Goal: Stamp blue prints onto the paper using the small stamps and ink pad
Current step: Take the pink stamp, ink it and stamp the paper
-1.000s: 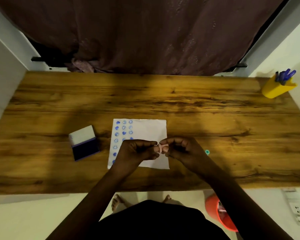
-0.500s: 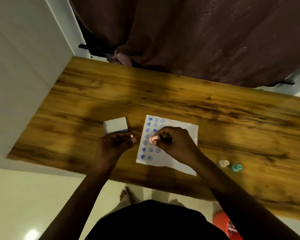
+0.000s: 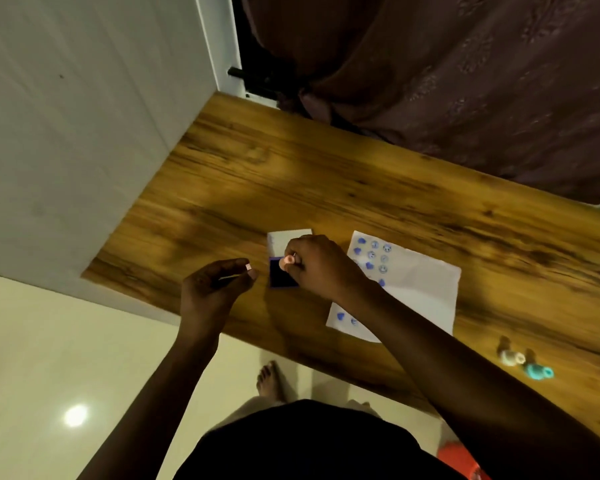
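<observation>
My right hand (image 3: 321,266) pinches a small pink stamp (image 3: 287,262) over the dark blue ink pad (image 3: 281,277), whose white lid (image 3: 284,241) stands open behind it. Whether the stamp touches the ink I cannot tell. My left hand (image 3: 215,285) hovers left of the pad and holds a small pink cap (image 3: 248,268) between thumb and fingertip. The white paper (image 3: 420,292) lies to the right of the pad, with several blue prints along its left side. My right forearm crosses its near left corner.
Two more small stamps lie on the wooden table (image 3: 326,181) at the right near edge, one cream (image 3: 511,357) and one teal (image 3: 538,371). A white wall panel (image 3: 84,133) borders the table's left end. A dark curtain (image 3: 447,81) hangs behind. A red object (image 3: 459,459) sits on the floor.
The pink stamp came apart from its cap. My right hand carried the stamp left from over the paper to the ink pad, my left kept the cap. The view swung left.
</observation>
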